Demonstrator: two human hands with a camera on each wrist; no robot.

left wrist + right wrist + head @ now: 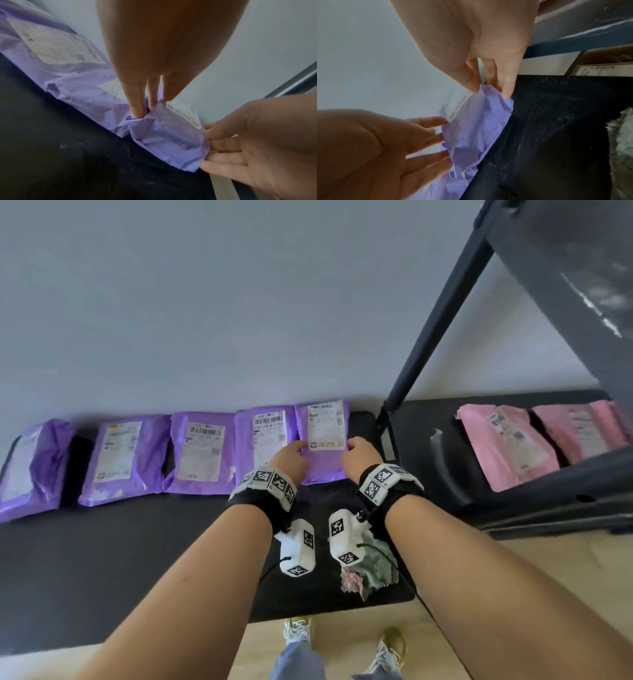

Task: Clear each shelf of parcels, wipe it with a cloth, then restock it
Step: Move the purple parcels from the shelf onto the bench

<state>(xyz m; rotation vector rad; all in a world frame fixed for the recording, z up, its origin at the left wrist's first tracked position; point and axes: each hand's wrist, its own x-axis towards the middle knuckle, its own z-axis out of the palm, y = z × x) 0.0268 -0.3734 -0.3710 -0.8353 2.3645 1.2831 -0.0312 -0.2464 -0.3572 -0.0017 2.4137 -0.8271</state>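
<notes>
Purple mailer parcels stand in a row on a black mat (144, 542), leaning on the wall. At the rightmost parcel (323, 440) the left hand (291, 458) has its thumb on the front and its fingers (135, 102) tucked at the left edge, holding it; the right hand (359, 455) pinches the right edge between thumb and fingers (506, 86). A crumpled cloth (371, 571) lies on the mat below the wrists. Pink parcels (507, 440) sit on the dark shelf (555, 508) to the right.

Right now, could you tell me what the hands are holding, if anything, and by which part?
Both hands hold the rightmost purple parcel by its side edges: left hand on its left edge, right hand on its right edge.
</notes>
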